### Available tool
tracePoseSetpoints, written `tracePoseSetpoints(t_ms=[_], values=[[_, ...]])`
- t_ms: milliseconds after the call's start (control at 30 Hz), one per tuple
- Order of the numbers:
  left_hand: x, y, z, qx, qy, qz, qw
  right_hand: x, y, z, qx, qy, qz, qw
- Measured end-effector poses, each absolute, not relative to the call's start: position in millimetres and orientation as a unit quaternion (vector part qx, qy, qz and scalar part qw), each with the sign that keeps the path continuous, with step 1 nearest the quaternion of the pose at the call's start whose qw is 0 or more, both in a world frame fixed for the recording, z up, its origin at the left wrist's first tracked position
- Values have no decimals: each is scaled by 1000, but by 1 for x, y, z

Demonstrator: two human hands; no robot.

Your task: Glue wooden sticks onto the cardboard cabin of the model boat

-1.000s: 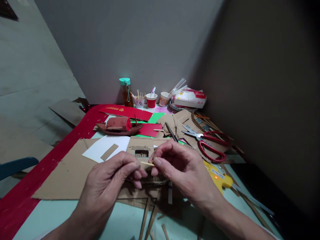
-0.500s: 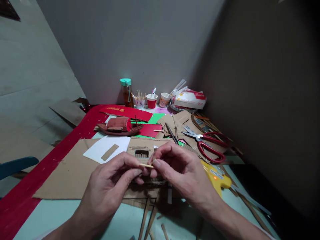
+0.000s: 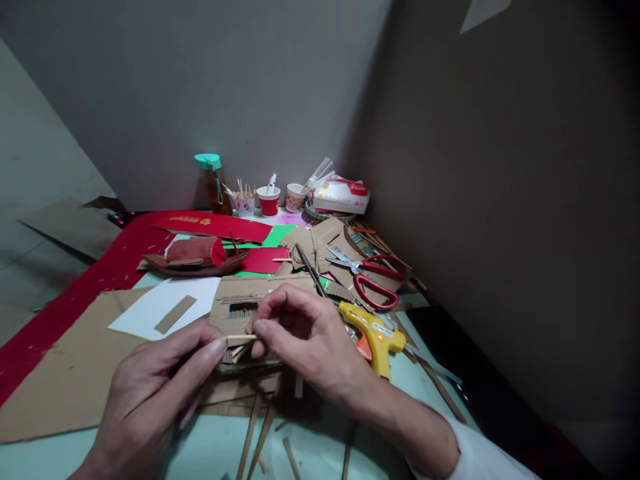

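Between my two hands runs a thin pale wooden stick (image 3: 241, 338). The thumb and forefinger of my left hand (image 3: 165, 383) pinch one end of it. My right hand (image 3: 305, 343) pinches the other end with its fingertips. Just beneath and behind the stick is a cardboard piece (image 3: 223, 310) with a rectangular cut-out and ridged strips, partly hidden by my hands. A few short pale sticks (image 3: 239, 353) show under the held stick. To the right of my right hand lies a yellow glue gun (image 3: 375, 335) with its small light lit.
A brown model boat (image 3: 197, 259) stands at the back left. Red-handled scissors (image 3: 373, 273) lie on cardboard scraps at the right. Along the wall are a bottle (image 3: 214, 187), several paper cups (image 3: 269, 202) and a tissue box (image 3: 343, 198). Cardboard strips (image 3: 250, 437) litter the front.
The view has swung to the right, so the table's things appear farther left. My hands have drawn slightly apart, and more of the stick shows between them.
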State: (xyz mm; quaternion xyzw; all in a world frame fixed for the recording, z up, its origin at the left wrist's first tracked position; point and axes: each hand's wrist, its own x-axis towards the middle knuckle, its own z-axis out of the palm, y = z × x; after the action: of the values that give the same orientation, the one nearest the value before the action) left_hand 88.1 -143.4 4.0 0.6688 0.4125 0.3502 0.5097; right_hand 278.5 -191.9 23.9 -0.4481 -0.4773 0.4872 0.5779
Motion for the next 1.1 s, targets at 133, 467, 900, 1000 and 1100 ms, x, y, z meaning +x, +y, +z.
tracePoseSetpoints(t_ms=[133,467,900,1000,1100], values=[[92,-145,9,644,413,358,536,282,-192,28,-446,-469,496,579],[115,-146,22,611,335,373,613,282,-198,24,-478,-522,457,539],[107,-139,22,587,299,306,687,291,-193,21,-465,-537,470,524],[107,-136,19,589,324,290,682,291,-192,22,-477,-567,415,528],[105,-133,16,596,332,278,677,288,-193,22,-486,-641,287,520]])
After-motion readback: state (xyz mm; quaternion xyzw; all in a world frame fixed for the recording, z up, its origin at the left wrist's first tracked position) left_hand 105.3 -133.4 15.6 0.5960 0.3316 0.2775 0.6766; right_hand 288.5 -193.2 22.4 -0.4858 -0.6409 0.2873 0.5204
